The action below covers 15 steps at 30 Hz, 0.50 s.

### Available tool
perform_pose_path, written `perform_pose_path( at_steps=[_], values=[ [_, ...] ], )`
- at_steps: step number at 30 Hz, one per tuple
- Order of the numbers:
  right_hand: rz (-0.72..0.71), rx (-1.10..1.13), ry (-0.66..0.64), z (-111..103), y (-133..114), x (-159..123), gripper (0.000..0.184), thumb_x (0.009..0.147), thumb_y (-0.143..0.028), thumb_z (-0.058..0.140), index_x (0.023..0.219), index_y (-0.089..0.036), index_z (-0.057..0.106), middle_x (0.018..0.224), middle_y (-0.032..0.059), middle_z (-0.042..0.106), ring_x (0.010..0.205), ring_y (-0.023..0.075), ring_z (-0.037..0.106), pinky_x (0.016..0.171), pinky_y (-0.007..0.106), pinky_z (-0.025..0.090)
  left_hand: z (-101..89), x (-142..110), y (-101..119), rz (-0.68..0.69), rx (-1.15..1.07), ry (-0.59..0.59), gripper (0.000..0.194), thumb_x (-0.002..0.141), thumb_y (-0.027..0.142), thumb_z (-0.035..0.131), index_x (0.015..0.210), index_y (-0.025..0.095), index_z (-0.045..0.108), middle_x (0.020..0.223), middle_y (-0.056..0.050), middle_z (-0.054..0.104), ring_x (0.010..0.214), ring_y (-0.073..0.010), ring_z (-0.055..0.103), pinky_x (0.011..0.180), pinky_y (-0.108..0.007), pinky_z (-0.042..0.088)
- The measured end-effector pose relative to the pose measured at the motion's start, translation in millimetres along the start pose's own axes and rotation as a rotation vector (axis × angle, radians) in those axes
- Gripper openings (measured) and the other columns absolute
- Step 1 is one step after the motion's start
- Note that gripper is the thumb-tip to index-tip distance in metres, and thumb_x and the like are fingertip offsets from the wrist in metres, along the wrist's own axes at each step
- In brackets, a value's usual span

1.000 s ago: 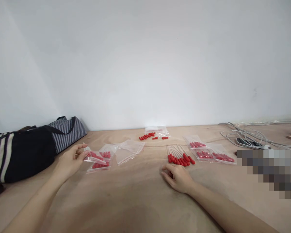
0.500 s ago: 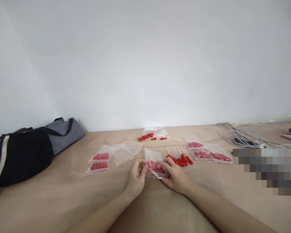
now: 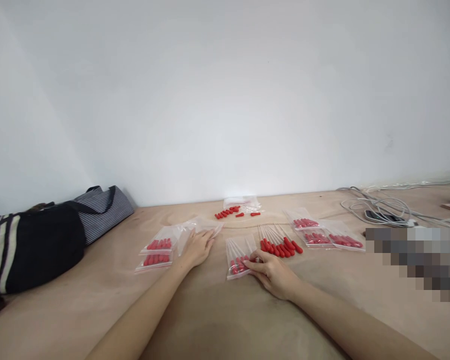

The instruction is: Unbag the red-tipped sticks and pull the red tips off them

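My right hand (image 3: pixel 272 274) is closed at the right side of a clear zip bag (image 3: pixel 232 267) that lies flat, with several red-bulbed droppers inside. Its fingertips cover part of that bag. To the left, my left hand (image 3: pixel 199 248) rests with fingers stretched out over several clear zip bags (image 3: pixel 183 230) with nothing visible inside. Loose droppers (image 3: pixel 281 247), with red bulbs and thin pale stems, lie in a row just beyond my right hand.
Filled bags (image 3: pixel 159 245) lie on the left and more filled bags (image 3: pixel 315 237) on the right. Red bulbs (image 3: pixel 227 212) and a bag (image 3: pixel 242 201) lie near the wall. A black bag (image 3: pixel 48 245) stands far left; coiled cables (image 3: pixel 375 205) lie right.
My left hand has let go of the dropper bag and moved left onto the other bags. The dropper bag now lies flatter, with its stems fanned out, beside my right hand.
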State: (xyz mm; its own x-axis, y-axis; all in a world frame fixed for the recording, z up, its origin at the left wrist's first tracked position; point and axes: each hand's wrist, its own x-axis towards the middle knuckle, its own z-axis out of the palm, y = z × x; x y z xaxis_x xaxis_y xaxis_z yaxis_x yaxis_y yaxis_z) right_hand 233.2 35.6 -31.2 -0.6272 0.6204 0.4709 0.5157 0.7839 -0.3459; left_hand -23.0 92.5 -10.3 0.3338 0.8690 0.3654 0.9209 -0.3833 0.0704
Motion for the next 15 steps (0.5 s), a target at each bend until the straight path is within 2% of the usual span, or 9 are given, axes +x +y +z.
perform_pose_path(
  at_steps=[2, 4, 7, 9, 11, 15],
  values=[
    [-0.002, 0.006, 0.001, -0.2, -1.0, 0.3, 0.030, 0.087, -0.027, 0.035, 0.108, -0.024, 0.057, 0.093, 0.0063, 0.056, 0.083, 0.0130, 0.054, 0.071, 0.023, 0.042, -5.6, -6.7, -15.3, 0.010, 0.016, -0.025, 0.030, 0.081, 0.019, 0.036, 0.100, 0.020, 0.060, 0.102, -0.008, 0.064, 0.094, -0.0228, 0.057, 0.099, -0.050, 0.020],
    [-0.005, 0.007, 0.011, 0.7, -1.3, 0.5, 0.030, 0.087, -0.026, 0.035, 0.107, -0.025, 0.058, 0.094, 0.0063, 0.056, 0.085, 0.0132, 0.053, 0.073, 0.023, 0.042, -13.4, -17.9, -25.2, 0.000, 0.049, -0.003, 0.030, 0.079, 0.017, 0.037, 0.094, 0.021, 0.062, 0.099, -0.008, 0.065, 0.096, -0.0243, 0.056, 0.100, -0.051, 0.018],
    [-0.009, 0.008, 0.028, 2.7, -0.5, 0.6, 0.030, 0.087, -0.024, 0.036, 0.107, -0.026, 0.057, 0.094, 0.0062, 0.057, 0.086, 0.0135, 0.054, 0.074, 0.024, 0.042, -25.3, -34.8, -20.2, -0.011, 0.044, 0.110, 0.028, 0.077, 0.021, 0.041, 0.095, 0.020, 0.062, 0.106, -0.010, 0.062, 0.107, -0.0269, 0.049, 0.099, -0.050, 0.020],
    [-0.024, 0.016, 0.032, 3.6, 0.3, 0.7, 0.031, 0.087, -0.022, 0.036, 0.110, -0.026, 0.056, 0.096, 0.0063, 0.057, 0.087, 0.0135, 0.054, 0.074, 0.024, 0.043, -32.4, -42.8, -0.7, 0.017, -0.083, 0.133, 0.026, 0.078, 0.026, 0.041, 0.095, 0.021, 0.061, 0.103, -0.009, 0.062, 0.101, -0.0243, 0.052, 0.096, -0.044, 0.030],
    [-0.036, 0.029, 0.035, 3.7, 0.8, 0.7, 0.032, 0.087, -0.021, 0.035, 0.112, -0.026, 0.054, 0.098, 0.0065, 0.057, 0.088, 0.0134, 0.054, 0.074, 0.024, 0.043, -38.0, -47.2, 27.2, 0.015, -0.251, 0.092, 0.024, 0.081, 0.031, 0.040, 0.087, 0.023, 0.062, 0.092, -0.007, 0.063, 0.088, -0.0201, 0.057, 0.081, -0.034, 0.043],
    [-0.020, 0.052, 0.042, 3.0, 1.3, -0.3, 0.031, 0.087, -0.023, 0.035, 0.109, -0.025, 0.056, 0.100, 0.0071, 0.056, 0.088, 0.0131, 0.054, 0.075, 0.024, 0.044, -40.7, -44.1, 76.9, 0.119, -0.424, -0.107, 0.019, 0.079, 0.034, 0.046, 0.075, 0.022, 0.060, 0.076, -0.003, 0.060, 0.070, -0.0150, 0.055, 0.065, -0.026, 0.044]
  ],
)
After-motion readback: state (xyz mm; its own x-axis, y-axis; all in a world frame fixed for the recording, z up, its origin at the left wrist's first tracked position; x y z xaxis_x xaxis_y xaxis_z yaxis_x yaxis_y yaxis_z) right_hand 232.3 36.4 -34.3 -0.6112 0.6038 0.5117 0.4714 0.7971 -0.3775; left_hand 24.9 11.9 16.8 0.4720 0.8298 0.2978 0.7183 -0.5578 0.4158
